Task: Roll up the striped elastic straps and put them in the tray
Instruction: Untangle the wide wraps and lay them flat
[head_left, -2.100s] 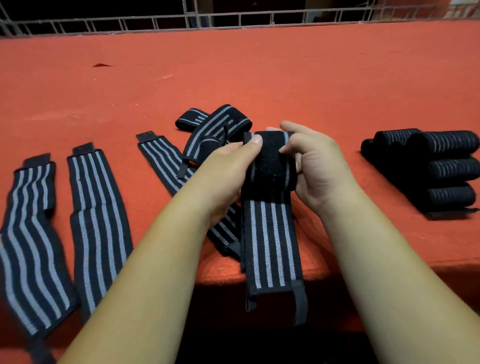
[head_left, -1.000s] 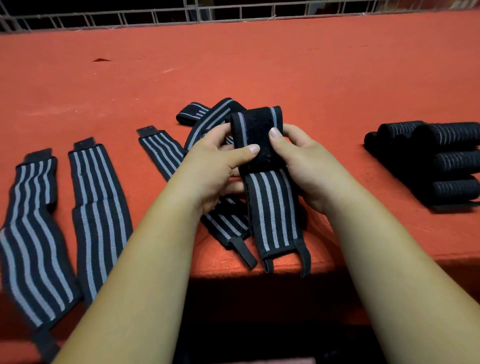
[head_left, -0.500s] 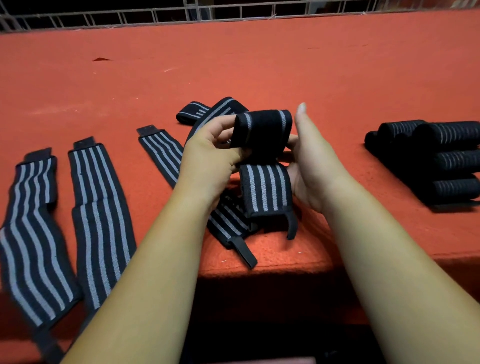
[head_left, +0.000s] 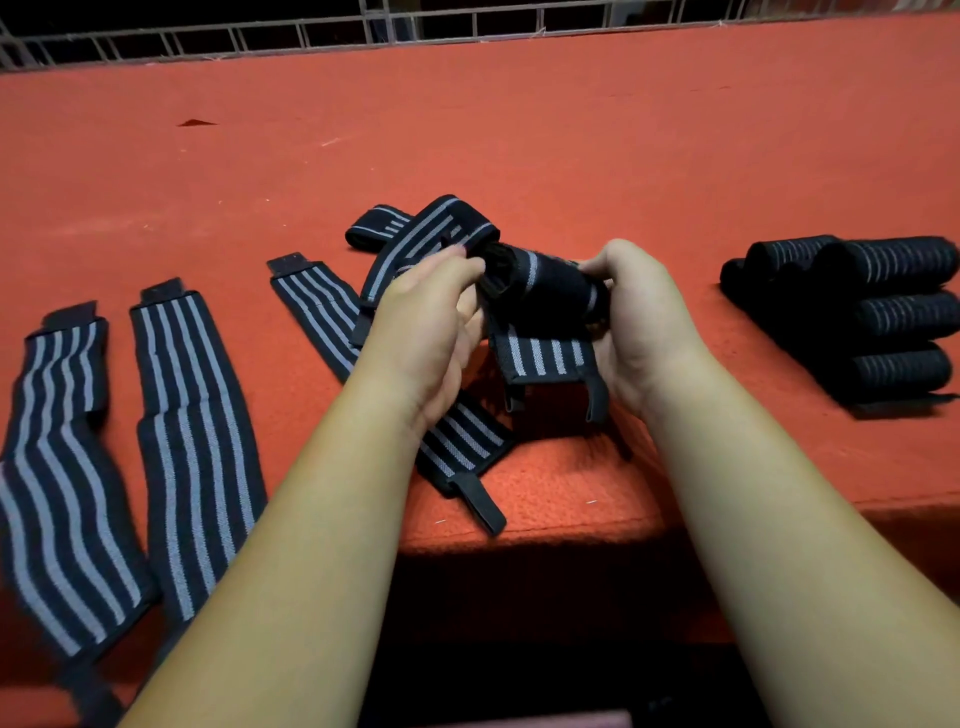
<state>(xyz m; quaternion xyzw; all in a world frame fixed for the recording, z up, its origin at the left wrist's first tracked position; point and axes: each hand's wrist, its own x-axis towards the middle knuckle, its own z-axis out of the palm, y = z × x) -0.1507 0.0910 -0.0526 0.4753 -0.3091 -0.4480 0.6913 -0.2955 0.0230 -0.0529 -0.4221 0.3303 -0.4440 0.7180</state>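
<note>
A red felt counter (head_left: 571, 130) runs back to a wire rail (head_left: 467, 23). Above its near edge both hands hold a half-rolled strap (head_left: 545, 291). The left hand (head_left: 421, 332) pinches the roll's left end with its fingers. The right hand (head_left: 639, 322) curls its fingers round the right end. The striped tail hangs below. Flat straps (head_left: 192, 415) lie at left. Finished rolls (head_left: 893, 312) are stacked at right, well apart.

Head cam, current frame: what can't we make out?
Head view:
- Tray: not identifiable; the pile of rolled straps is dark, blurred, cut by the right edge.
- Left hand and right hand: fingers mostly hidden behind the half-rolled strap.
- Leftmost flat strap: lower end cut off by the bottom edge.
</note>
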